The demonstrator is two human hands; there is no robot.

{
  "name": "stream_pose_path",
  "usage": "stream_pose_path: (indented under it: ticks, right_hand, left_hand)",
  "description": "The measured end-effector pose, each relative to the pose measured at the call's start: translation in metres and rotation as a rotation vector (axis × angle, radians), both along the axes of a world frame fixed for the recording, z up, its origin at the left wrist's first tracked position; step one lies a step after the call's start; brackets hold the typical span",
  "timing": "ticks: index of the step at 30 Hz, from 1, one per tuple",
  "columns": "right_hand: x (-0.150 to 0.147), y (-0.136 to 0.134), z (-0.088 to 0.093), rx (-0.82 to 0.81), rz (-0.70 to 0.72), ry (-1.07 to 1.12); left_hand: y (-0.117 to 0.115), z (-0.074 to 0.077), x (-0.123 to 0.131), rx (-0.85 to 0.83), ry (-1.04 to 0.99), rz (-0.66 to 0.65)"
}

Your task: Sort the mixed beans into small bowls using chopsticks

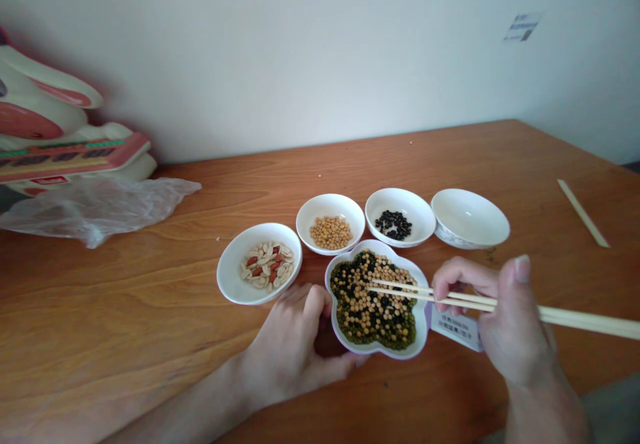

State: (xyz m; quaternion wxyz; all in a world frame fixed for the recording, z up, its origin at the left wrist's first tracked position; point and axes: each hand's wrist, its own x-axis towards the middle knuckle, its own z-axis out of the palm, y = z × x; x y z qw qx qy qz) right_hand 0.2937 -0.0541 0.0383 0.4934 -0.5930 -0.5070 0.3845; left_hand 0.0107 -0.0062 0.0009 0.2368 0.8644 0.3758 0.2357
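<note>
A white, flower-shaped dish with a lilac edge (pixel 423 329) holds mixed green, black and tan beans. My left hand (pixel 290 341) grips its left and lower rim, fingers curled and thumb along the near edge. In my right hand (pixel 515 324) is a pair of light wooden chopsticks (pixel 585 319), held at a slant. Their tips lie among the beans in the dish; whether a bean is pinched there I cannot tell. Behind the dish stand a white bowl of tan soybeans (pixel 304 221) and a white bowl of black beans (pixel 425 221). A bowl of peanuts (pixel 229 272) is beside my left hand.
Another white bowl (pixel 470 217) stands at the right end of the row. A lone light stick (pixel 583 214) lies farther right. A printed label (pixel 456 329) is by the dish. At left are a toy keyboard (pixel 75 154) and a clear plastic bag (pixel 115 207), near the wall.
</note>
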Motion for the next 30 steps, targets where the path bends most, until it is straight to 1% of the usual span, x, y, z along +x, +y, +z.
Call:
stream_pose_path:
  ticks: [2, 8, 18, 25, 28, 30]
  right_hand:
    - [0.0008, 0.0, -0.0004, 0.001, -0.02, -0.016]
    - [0.0011, 0.0017, -0.0042, -0.008, -0.001, -0.043]
    - [0.0021, 0.0023, -0.0052, 0.056, -0.038, -0.136]
    - [-0.0001, 0.0021, -0.0044, 0.062, -0.102, -0.127]
    - [0.0007, 0.0032, -0.0032, 0.078, -0.147, -0.112]
    - [0.0035, 0.0045, -0.0036, 0.107, -0.147, -0.115]
  left_hand:
    - [-0.0001, -0.0003, 0.0004, -0.004, -0.001, -0.004]
    - [0.0006, 0.0014, 0.0016, -0.001, -0.001, -0.007]
    - [-0.0004, 0.0014, 0.0016, 0.0, -0.005, -0.003]
    - [0.0006, 0.0017, 0.0019, -0.002, -0.013, -0.002]
    - [0.0008, 0.0018, 0.0024, -0.002, -0.013, -0.004]
    - [0.0004, 0.0019, 0.0023, -0.004, -0.009, -0.003]
